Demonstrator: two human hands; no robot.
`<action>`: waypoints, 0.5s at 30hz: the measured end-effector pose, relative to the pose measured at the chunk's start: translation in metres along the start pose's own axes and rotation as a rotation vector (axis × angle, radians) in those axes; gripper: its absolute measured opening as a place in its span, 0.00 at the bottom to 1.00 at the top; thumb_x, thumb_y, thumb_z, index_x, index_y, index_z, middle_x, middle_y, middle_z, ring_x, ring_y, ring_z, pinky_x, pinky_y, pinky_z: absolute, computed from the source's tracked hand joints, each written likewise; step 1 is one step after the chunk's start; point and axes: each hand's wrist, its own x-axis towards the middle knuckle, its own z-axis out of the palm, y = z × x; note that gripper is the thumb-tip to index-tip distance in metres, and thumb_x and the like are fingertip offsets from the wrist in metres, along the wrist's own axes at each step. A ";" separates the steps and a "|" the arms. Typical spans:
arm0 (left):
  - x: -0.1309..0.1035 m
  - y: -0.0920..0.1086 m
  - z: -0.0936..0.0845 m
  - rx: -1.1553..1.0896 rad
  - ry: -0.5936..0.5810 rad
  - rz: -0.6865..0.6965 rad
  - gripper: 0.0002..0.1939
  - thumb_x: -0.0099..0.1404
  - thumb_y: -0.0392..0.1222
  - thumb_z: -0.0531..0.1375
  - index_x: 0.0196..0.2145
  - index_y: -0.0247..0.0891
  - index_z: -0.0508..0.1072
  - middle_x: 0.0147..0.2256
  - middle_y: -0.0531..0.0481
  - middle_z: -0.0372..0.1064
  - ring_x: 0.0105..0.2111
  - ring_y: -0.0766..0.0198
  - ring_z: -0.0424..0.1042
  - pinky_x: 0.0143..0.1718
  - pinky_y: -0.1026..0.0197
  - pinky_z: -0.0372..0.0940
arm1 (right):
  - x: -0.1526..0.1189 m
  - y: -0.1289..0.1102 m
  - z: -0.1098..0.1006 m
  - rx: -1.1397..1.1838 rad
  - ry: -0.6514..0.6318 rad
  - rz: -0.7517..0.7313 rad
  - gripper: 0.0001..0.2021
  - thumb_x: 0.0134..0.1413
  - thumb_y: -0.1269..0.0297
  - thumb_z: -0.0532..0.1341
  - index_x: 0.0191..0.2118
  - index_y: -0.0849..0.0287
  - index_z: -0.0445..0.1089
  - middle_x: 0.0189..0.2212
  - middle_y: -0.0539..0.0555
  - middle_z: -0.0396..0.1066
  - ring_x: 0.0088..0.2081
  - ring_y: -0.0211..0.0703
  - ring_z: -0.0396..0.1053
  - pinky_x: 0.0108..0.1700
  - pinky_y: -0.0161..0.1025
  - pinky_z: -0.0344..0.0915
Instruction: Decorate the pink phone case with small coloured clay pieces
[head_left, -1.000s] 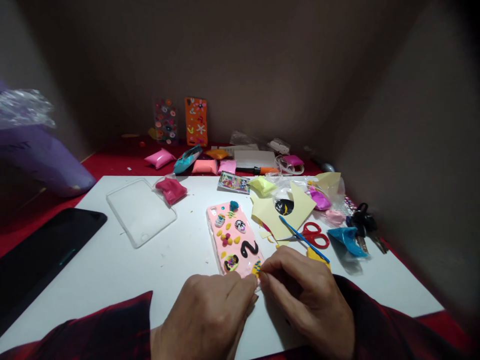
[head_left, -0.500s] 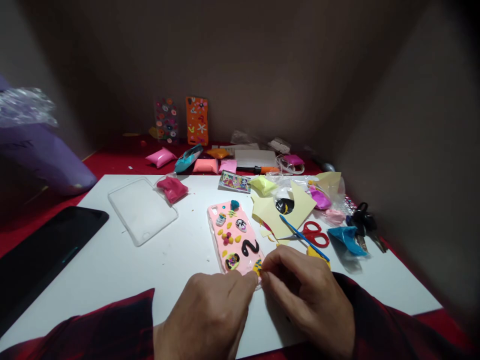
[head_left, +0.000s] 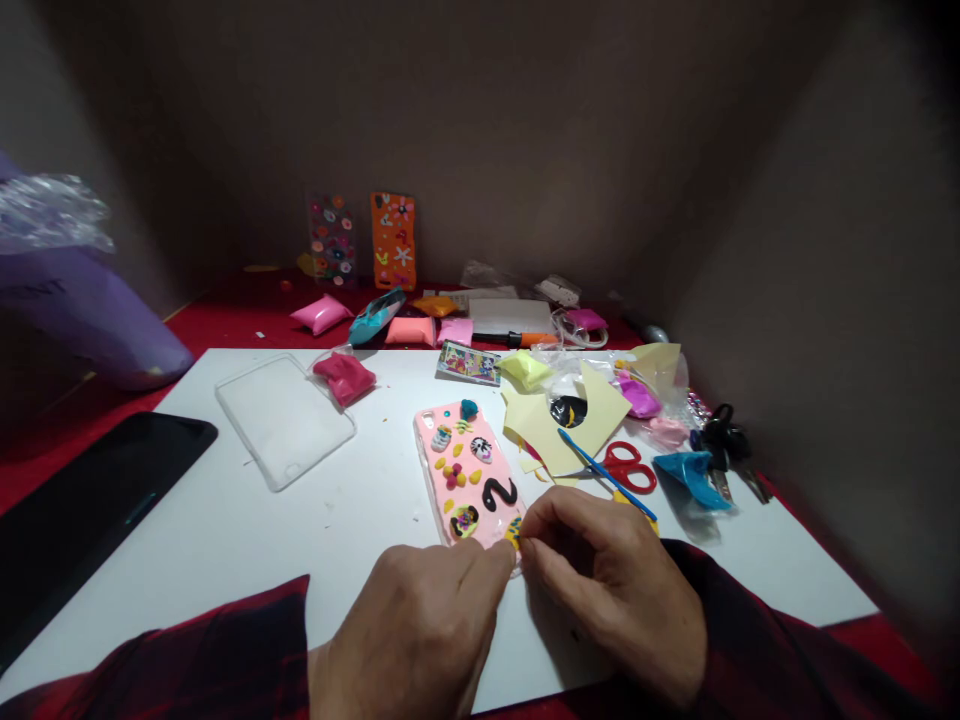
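A pink phone case point(head_left: 480, 470) lies on the white board, decorated with small coloured clay pieces, among them a black curved strip point(head_left: 498, 494) and a red-and-yellow flower point(head_left: 453, 476). At its near right corner sits a yellow clay piece point(head_left: 514, 531) with blue dots. My left hand point(head_left: 424, 625) is closed at the near end of the case, thumb and finger against the yellow piece. From the right, my right hand point(head_left: 619, 595) pinches the edge of that same piece between thumb and forefinger. The case's near end is partly hidden by my hands.
Right of the case lie red-handled scissors point(head_left: 630, 468), a blue thin tool point(head_left: 604, 472), yellow paper point(head_left: 592, 425) and a blue clay packet point(head_left: 694, 480). A clear case point(head_left: 285, 425) and a dark red packet point(head_left: 345, 378) are left. Two decorated cases, one orange point(head_left: 394, 242), stand behind.
Hardly anything differs. Both hands stay at the yellow piece, the right one shifting very slightly left along with the view.
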 end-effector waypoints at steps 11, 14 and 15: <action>0.001 -0.001 0.003 0.067 0.039 0.052 0.13 0.58 0.26 0.48 0.35 0.39 0.65 0.23 0.55 0.67 0.18 0.62 0.64 0.18 0.59 0.55 | 0.006 -0.004 -0.004 0.014 -0.037 0.039 0.05 0.49 0.71 0.58 0.26 0.55 0.67 0.20 0.45 0.67 0.24 0.36 0.64 0.27 0.35 0.56; 0.003 0.000 0.000 0.077 0.031 0.035 0.13 0.58 0.26 0.48 0.35 0.39 0.65 0.24 0.54 0.68 0.19 0.61 0.65 0.18 0.59 0.56 | 0.008 -0.003 -0.004 0.044 -0.049 0.073 0.05 0.49 0.71 0.58 0.26 0.56 0.67 0.20 0.45 0.68 0.23 0.36 0.64 0.26 0.34 0.56; 0.003 0.000 0.000 0.074 0.028 0.034 0.13 0.57 0.26 0.48 0.35 0.39 0.65 0.24 0.54 0.68 0.19 0.61 0.65 0.17 0.59 0.56 | 0.008 -0.003 -0.004 0.047 -0.056 0.077 0.05 0.49 0.71 0.58 0.26 0.56 0.67 0.20 0.45 0.68 0.23 0.36 0.64 0.26 0.34 0.56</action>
